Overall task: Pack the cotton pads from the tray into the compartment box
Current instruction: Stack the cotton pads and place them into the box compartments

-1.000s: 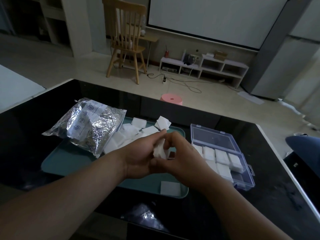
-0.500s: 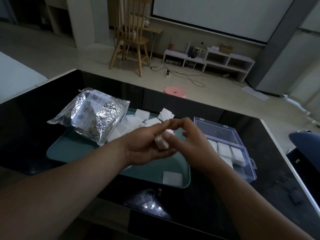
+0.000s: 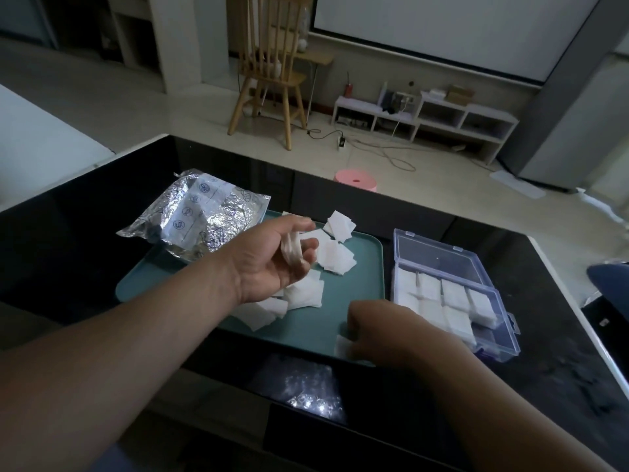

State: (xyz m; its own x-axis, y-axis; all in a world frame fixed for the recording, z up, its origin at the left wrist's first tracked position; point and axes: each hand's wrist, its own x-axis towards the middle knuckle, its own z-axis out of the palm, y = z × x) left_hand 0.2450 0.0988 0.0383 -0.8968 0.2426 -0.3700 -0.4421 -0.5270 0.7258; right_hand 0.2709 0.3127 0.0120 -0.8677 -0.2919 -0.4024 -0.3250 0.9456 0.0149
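A teal tray [image 3: 369,267] on the black table holds several loose white cotton pads [image 3: 337,258]. Right of it stands a clear compartment box [image 3: 510,338] with its lid [image 3: 439,255] laid back and white pads [image 3: 454,294] filling its cells. My left hand [image 3: 269,260] hovers over the tray and grips a small stack of pads [image 3: 292,248] edge-on between thumb and fingers. My right hand [image 3: 384,330] is low at the tray's near right corner, its fingers curled down onto a single pad [image 3: 342,345] that they partly hide.
A crinkled silver foil bag [image 3: 204,216] lies over the tray's far left corner. The table edge runs close behind tray and box, with a pink stool [image 3: 355,178] and a wooden chair [image 3: 272,73] beyond. A dark blue object [image 3: 612,281] sits at the far right.
My hands, joined around the stack before, have separated. The left stays above the tray with the stack. The right has dropped to the lone pad at the tray's near corner.
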